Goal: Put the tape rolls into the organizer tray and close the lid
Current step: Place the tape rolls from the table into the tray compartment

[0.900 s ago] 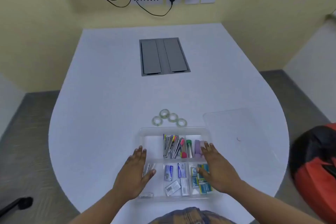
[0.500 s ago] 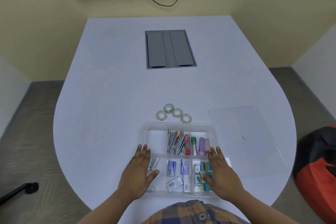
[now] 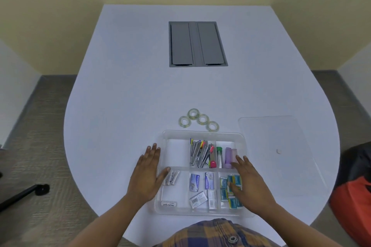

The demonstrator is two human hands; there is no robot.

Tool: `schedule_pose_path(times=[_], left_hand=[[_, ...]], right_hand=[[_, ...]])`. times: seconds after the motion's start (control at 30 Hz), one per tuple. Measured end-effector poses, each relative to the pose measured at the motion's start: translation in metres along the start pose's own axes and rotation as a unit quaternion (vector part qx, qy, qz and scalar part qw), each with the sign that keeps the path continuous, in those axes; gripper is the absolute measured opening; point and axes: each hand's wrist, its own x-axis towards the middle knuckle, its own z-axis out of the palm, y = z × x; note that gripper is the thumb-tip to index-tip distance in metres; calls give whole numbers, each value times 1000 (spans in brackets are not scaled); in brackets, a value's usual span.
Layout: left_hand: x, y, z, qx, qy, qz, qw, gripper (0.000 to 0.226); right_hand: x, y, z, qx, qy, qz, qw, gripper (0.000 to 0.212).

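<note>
Four tape rolls wait at twelve o'clock, just beyond your organizer tray; lid at three. Both hands, left and right, lie spread flat, empty. Reach forward next.

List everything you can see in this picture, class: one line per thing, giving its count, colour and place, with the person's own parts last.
tape rolls: four, clear, on the table beyond the tray
organizer tray: one, clear, near table edge; far-left compartment bare
lid: one, clear, flat on the table right of the tray
metal clips: a bunch, silver with coloured tips, tray's far middle
small boxes: several, blue-green, tray's near right
table: one, white
grey hatch: one, set into the table's far part
left hand: open, at the tray's left edge
right hand: open, over the tray's right side
</note>
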Motion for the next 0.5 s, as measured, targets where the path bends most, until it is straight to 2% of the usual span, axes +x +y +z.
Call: schedule_pose_path(times=[0.1,0.23,0.3,0.37,0.5], left_hand=[[13,-14,-6,0,5,-34,999,82],[30,-30,-7,4,4,-76,997,66],[35,-35,-6,4,-6,-99,995,65],[37,-40,-3,12,-14,-116,993,74],[34,-46,12,40,-63,-105,992,110]], right_hand=[[16,-10,-14,16,16,-22,999,54],[46,-26,-34,30,18,-42,999,43],[62,-34,-44,35,24,-50,998,38],[80,-39,-51,39,16,-52,998,36],[118,-45,-58,72,-5,1,997,35]])
